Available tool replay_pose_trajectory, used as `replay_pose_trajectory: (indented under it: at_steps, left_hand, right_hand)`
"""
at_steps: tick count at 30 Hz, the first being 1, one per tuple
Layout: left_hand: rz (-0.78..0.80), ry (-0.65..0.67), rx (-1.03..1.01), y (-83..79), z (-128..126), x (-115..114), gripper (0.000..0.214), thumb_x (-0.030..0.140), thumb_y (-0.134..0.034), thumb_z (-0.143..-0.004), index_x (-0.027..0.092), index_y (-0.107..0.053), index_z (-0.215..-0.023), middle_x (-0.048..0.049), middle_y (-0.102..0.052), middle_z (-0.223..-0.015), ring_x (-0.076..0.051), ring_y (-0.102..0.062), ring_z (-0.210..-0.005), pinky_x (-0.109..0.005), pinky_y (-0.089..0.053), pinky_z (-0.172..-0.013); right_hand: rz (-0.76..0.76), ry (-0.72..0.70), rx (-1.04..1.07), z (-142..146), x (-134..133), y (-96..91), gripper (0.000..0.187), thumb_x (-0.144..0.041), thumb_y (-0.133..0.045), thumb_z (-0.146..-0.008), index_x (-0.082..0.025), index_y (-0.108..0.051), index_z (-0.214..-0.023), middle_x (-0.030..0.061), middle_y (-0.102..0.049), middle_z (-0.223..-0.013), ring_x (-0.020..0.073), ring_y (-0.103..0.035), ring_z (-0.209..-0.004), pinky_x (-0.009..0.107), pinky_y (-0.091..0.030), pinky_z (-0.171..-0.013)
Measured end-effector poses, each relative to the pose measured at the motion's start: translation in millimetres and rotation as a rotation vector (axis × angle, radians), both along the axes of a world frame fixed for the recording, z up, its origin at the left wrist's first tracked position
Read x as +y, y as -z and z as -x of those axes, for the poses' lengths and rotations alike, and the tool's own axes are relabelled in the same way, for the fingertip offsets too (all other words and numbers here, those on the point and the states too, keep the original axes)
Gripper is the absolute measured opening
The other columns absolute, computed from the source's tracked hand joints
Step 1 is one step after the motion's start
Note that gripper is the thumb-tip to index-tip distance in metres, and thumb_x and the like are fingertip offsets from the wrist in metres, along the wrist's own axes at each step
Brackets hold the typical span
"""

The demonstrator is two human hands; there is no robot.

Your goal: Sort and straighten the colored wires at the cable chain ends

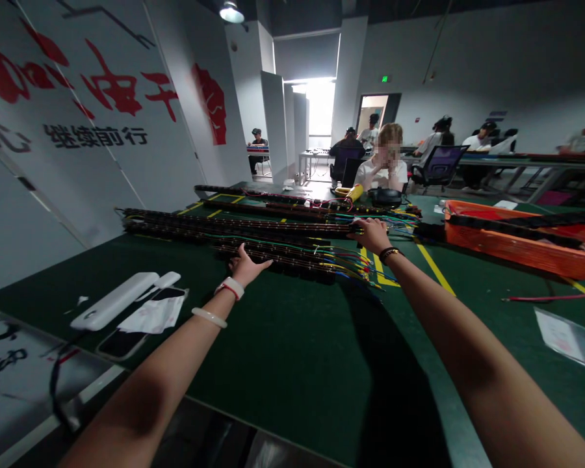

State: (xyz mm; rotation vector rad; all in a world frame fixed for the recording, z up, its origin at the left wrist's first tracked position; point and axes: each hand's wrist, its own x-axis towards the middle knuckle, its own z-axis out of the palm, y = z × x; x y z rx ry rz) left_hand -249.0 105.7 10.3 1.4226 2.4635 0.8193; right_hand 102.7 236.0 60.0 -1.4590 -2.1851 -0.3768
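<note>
Several long dark wire harnesses [253,227] lie side by side across the green table, with coloured leads [355,260] fanning out at their right ends. My left hand [246,268] is at the front edge of the nearest harness [292,259], thumb and a finger spread apart; its other fingers are partly hidden. My right hand [373,235] is closed round the right end of a harness farther back, beside its loose coloured wires. I cannot make out the small pale bit at its fingertips.
An orange crate [521,250] with dark harnesses in it stands at the right. A white device [117,302], a phone [121,343] and paper [153,313] lie at the left. A plastic bag [572,338] lies near the right edge. A person [383,166] sits across the table [283,364].
</note>
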Motion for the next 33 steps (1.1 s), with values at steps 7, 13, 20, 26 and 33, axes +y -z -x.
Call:
replay_pose_trajectory:
  at_steps: [7, 13, 20, 26, 33]
  left_hand:
    - [0.003, 0.007, -0.046, -3.7, 2, 7, 0.116, 0.063, -0.066, -0.059, 0.013, -0.004, -0.143, -0.0302, -0.034, -0.14, -0.04, -0.025, -0.135, -0.054, -0.014, -0.106]
    - [0.005, 0.022, -0.065, -3.2, 6, 18, 0.114, 0.063, -0.064, -0.061, 0.012, -0.004, -0.143, -0.0317, -0.032, -0.14, -0.038, -0.02, -0.138, -0.056, -0.008, -0.107]
    - [0.014, 0.02, -0.073, -3.2, 8, 30, 0.117, 0.065, -0.066, -0.058, 0.013, -0.004, -0.143, -0.0316, -0.031, -0.14, -0.04, -0.024, -0.136, -0.056, -0.008, -0.107]
    - [0.02, 0.006, -0.099, -4.1, 6, 41, 0.12, 0.065, -0.066, -0.057, 0.012, -0.001, -0.143, -0.0337, -0.027, -0.141, -0.042, -0.02, -0.136, -0.058, -0.006, -0.106]
    - [-0.065, -0.047, -0.262, -10.0, -3, 44, 0.123, 0.049, -0.079, -0.048, 0.01, -0.01, -0.142, -0.0342, -0.017, -0.145, -0.045, -0.012, -0.137, -0.06, -0.005, -0.107]
  right_hand:
    - [-0.019, 0.025, 0.025, -1, -7, 3.6, 0.046, -0.057, -0.047, -0.084, -0.023, -0.063, -0.112, 0.0116, -0.061, -0.101, 0.0295, -0.047, -0.098, 0.039, -0.029, -0.082]
    - [-0.013, 0.047, 0.001, -6, -8, -1.2, 0.045, -0.055, -0.047, -0.085, -0.023, -0.062, -0.113, 0.0112, -0.06, -0.102, 0.029, -0.046, -0.097, 0.039, -0.028, -0.082]
    - [-0.145, 0.035, -0.018, -3, -3, -27.0, 0.044, -0.053, -0.047, -0.085, -0.022, -0.062, -0.113, 0.0114, -0.058, -0.098, 0.0293, -0.044, -0.095, 0.04, -0.028, -0.081]
    - [-0.269, -0.043, -0.042, 6, -12, -74.9, 0.043, -0.05, -0.051, -0.085, -0.022, -0.058, -0.117, 0.0113, -0.056, -0.101, 0.0298, -0.043, -0.097, 0.042, -0.028, -0.084]
    - [-0.311, -0.069, -0.116, 18, -50, -109.4, 0.047, -0.057, -0.043, -0.086, -0.021, -0.06, -0.11, 0.0105, -0.057, -0.096, 0.0281, -0.043, -0.094, 0.041, -0.028, -0.082]
